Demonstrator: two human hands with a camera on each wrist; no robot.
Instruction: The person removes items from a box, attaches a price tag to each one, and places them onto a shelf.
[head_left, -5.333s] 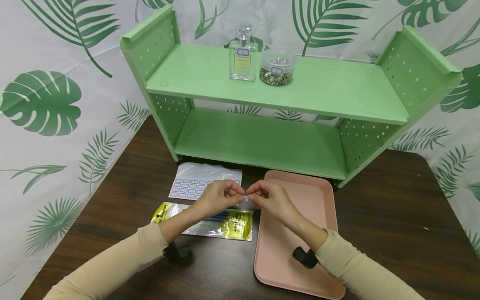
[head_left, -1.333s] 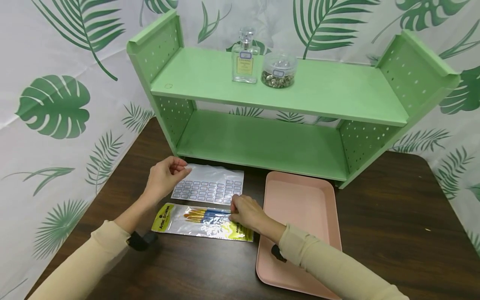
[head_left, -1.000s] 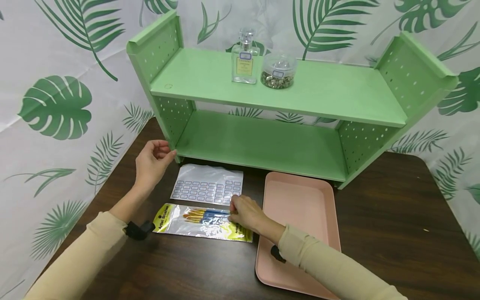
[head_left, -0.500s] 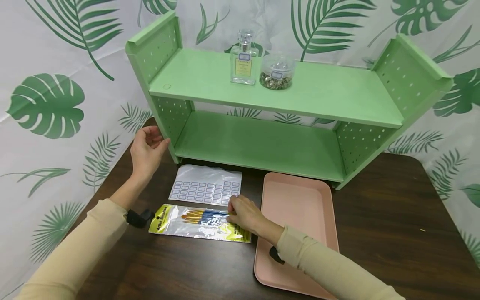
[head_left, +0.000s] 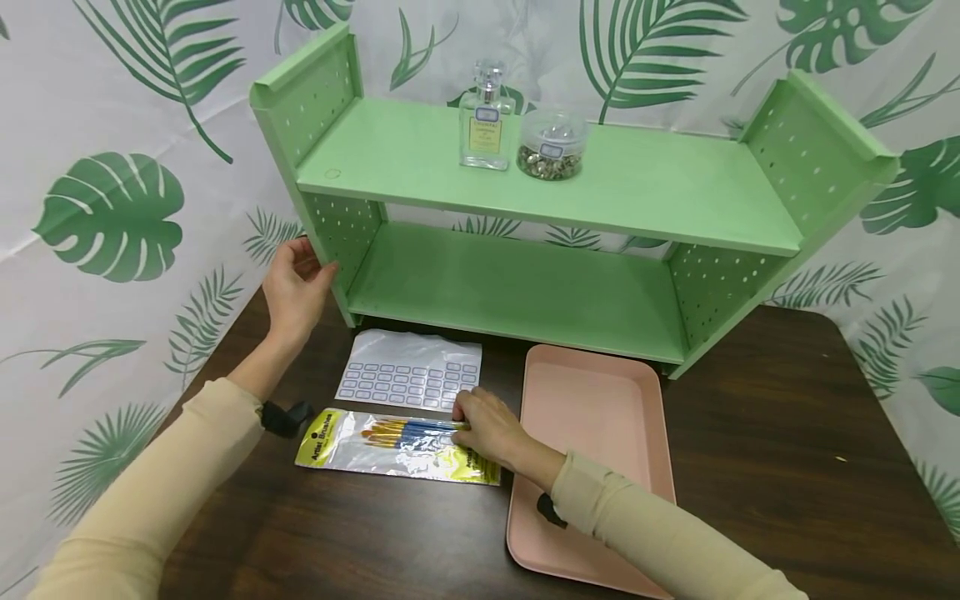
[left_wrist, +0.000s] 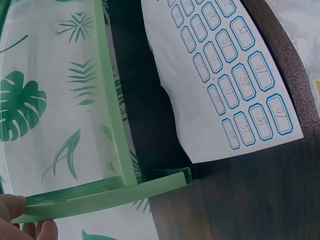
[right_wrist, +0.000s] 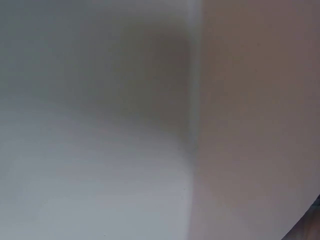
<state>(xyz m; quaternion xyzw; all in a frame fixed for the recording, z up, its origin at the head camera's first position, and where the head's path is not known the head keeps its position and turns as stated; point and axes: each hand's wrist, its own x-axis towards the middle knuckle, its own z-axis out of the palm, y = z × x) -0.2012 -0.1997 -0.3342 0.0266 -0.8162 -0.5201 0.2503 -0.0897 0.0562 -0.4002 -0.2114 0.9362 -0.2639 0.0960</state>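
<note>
At the left side panel of the green shelf [head_left: 547, 283], my left hand [head_left: 294, 287] grips the panel's edge, with the thumb on one side and fingers on the other; the left wrist view shows fingertips [left_wrist: 46, 230] against the green edge. My right hand [head_left: 491, 429] rests over the right part of the artist brush packet [head_left: 352, 450], its fingers curled. Whether they pinch anything is hidden. Just above the packet lies a white sheet of blue-bordered labels [head_left: 408, 346]; handwritten numbers show on them in the left wrist view.
A pink tray [head_left: 592, 400] stands right of the packet, under the right forearm, and fills the blurred right wrist view. On the upper shelf stand a glass perfume bottle [head_left: 485, 137] and a clear round jar [head_left: 551, 146] of small metallic pieces, both labelled.
Both hands were together above the label sheet. My left hand then moved from the sheet's corner up and left to the shelf's side panel. My right hand has stayed on the packet recently.
</note>
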